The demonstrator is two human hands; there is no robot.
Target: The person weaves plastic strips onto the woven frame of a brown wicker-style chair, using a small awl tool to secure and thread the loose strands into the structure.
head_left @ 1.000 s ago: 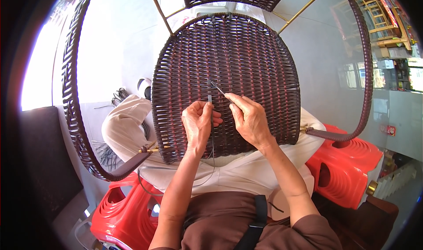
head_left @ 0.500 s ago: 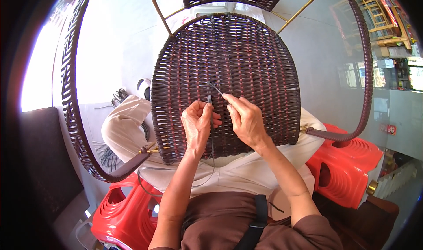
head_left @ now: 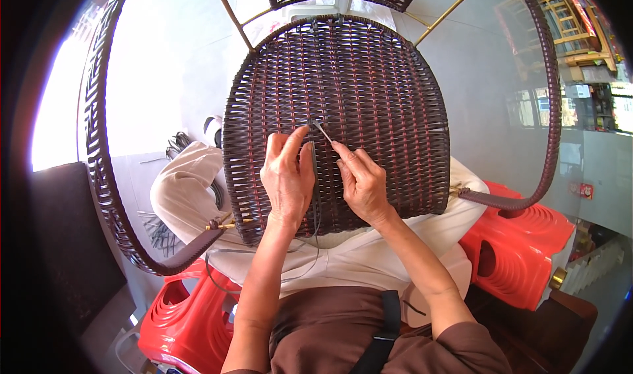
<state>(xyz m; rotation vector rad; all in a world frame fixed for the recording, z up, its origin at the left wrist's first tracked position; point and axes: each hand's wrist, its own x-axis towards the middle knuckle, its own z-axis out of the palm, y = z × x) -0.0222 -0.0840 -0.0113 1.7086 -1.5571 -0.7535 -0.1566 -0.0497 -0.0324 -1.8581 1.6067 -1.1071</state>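
Across my lap lies a woven chair seat (head_left: 376, 84) of dark brown and reddish strands. My right hand (head_left: 364, 184) is closed on a slim metal tool (head_left: 323, 132) with a bent-looking tip, which meets the weave near the seat's middle. Beside that tip my left hand (head_left: 288, 176) is open, its index finger stretched to the weave and its thumb apart. A thin dark strand (head_left: 317, 206) runs down next to the left thumb and loops over my lap toward the left. The exact contact at the tool tip is too small to make out.
The chair's wrapped arm hoops curve around at left (head_left: 99, 123) and right (head_left: 552, 110). Red plastic stools (head_left: 184, 314) stand at both sides. Loose dark strands (head_left: 161, 232) lie on the floor at left. A dark panel (head_left: 72, 242) stands at far left, and wooden frames (head_left: 567, 24) at far right.
My left hand has let go of the strand and moved up, its index finger now reaching to the tool tip. The right hand has shifted slightly, still holding the tool.
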